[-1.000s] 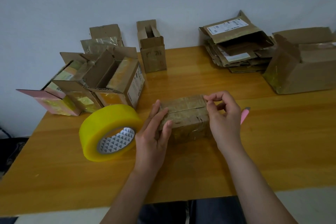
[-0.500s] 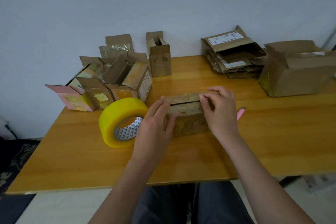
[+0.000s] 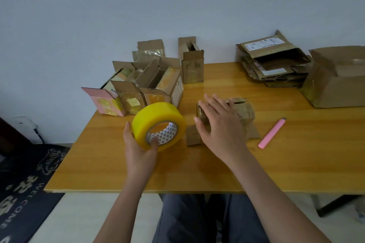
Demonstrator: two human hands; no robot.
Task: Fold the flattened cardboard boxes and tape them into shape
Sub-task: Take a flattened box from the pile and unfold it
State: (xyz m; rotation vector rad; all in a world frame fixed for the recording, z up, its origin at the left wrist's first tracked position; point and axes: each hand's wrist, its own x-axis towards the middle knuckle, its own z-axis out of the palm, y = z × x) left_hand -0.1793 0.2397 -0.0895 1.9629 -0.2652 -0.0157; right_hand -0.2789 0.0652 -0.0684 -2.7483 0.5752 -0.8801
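Note:
A small brown cardboard box (image 3: 245, 112) stands on the wooden table (image 3: 276, 167) in the middle, its lower flaps spread out on the tabletop. My right hand (image 3: 219, 124) lies flat over the box's left part with straight fingers. A big roll of yellow tape (image 3: 158, 124) stands on edge to the left of the box. My left hand (image 3: 140, 148) grips the roll from below, thumb inside the core and fingers round its left rim.
Several folded, taped boxes (image 3: 142, 89) stand at the back left, one upright box (image 3: 192, 65) behind the middle. A stack of flattened boxes (image 3: 274, 61) and a large open box (image 3: 335, 81) sit back right. A pink utility knife (image 3: 271, 133) lies right of the small box.
My left hand left the small box and took hold of the tape roll. My right hand shifted to the box's left side and flattened. The camera pulled back.

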